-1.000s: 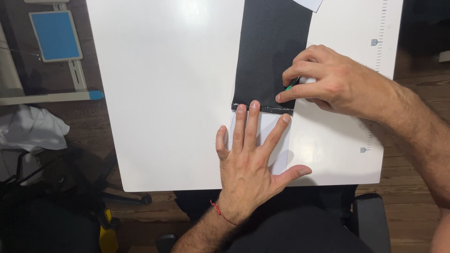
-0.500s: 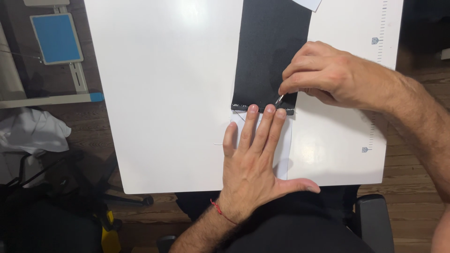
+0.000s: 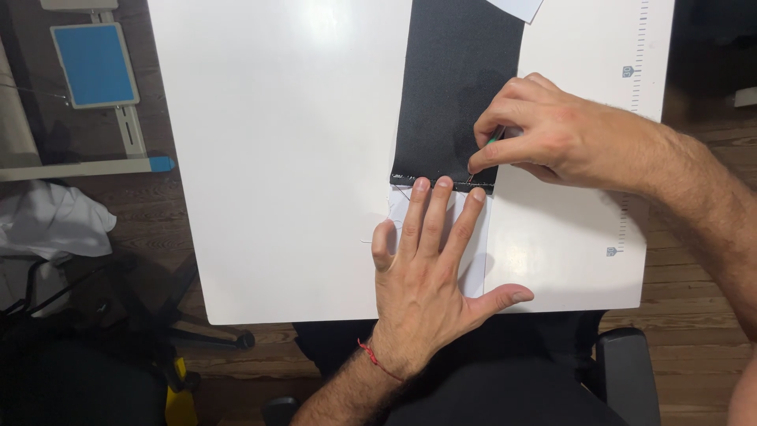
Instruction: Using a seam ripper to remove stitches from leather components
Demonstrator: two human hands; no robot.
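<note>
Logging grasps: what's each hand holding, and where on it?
Right hand pinches a thin green tool near its tip. Left hand grips nothing, flat on white sheet.

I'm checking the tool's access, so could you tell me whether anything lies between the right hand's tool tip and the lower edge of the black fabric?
Nothing visible does. The right hand holds the thin tool right at the black fabric edge; the left hand lies flat just below it, fingertips beside the tip.

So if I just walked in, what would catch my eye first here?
Probably the black fabric strip lying on the white table, dark against bright. At its lower edge the right hand pinches a thin green-tipped tool, while the left hand lies flat just below, fingers spread on a white sheet. Off to the left, a blue panel.
</note>
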